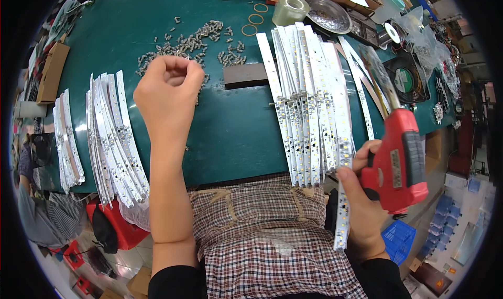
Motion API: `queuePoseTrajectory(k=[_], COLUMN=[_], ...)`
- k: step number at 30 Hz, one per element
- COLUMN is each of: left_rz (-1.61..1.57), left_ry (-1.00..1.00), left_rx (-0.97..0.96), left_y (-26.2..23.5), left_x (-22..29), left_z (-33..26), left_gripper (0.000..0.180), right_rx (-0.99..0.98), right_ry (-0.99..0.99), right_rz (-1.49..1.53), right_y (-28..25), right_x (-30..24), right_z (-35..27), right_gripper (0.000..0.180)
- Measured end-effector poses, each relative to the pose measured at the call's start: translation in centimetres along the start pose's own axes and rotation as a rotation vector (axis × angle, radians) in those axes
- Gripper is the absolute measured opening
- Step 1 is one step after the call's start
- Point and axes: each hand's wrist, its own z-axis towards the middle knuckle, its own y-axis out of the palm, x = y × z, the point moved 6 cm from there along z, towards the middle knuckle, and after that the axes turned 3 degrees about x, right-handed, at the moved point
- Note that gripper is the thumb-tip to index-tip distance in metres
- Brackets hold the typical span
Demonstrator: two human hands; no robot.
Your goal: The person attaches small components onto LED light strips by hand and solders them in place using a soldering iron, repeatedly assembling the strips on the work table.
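My left hand [170, 92] is raised over the table, fingers curled and fingertips pinched together; whatever may be between them is hidden. Just past it lies a scattered pile of small metal clips or terminals [201, 37]. Low at the right, my right hand [364, 207] grips a white LED strip [342, 207] between thumb and fingers, the strip standing nearly upright. Against that hand's fingers is a red gun-shaped tool [395, 163] with a black ribbed grip and a long, blurred tip; it looks like a soldering gun. How the hand holds the tool is partly hidden.
A thick stack of LED strips [306, 110] lies right of centre, beside a dark block [244, 76]. Two more bundles [112, 136] [67, 142] lie at left. Behind are a tape roll [291, 10], a metal dish [329, 13], rubber bands [255, 19] and a wire spool [389, 34].
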Motion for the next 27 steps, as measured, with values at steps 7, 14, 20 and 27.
queuePoseTrajectory(k=[7, 14, 20, 27], left_rz=[-0.753, -0.920, -0.866, -0.893], left_ry=[-0.574, -0.745, -0.684, -0.749], left_rx=[-0.666, -0.793, -0.763, -0.819], left_y=[5.0, 6.0, 5.8, 6.0], left_x=[1.4, 1.7, 1.2, 1.2], left_z=[-8.3, -10.4, -10.2, -10.8], left_gripper=[0.021, 0.031, 0.022, 0.019], right_rx=[-0.147, -0.157, -0.149, -0.185], right_ry=[-0.202, -0.034, -0.105, -0.091], right_rz=[-0.266, -0.112, -0.162, -0.159], right_y=[2.5, 3.4, 3.4, 3.5], right_x=[1.0, 3.0, 1.8, 2.4], right_z=[0.5, 0.4, 0.4, 0.3], right_gripper=[0.051, 0.054, 0.054, 0.055])
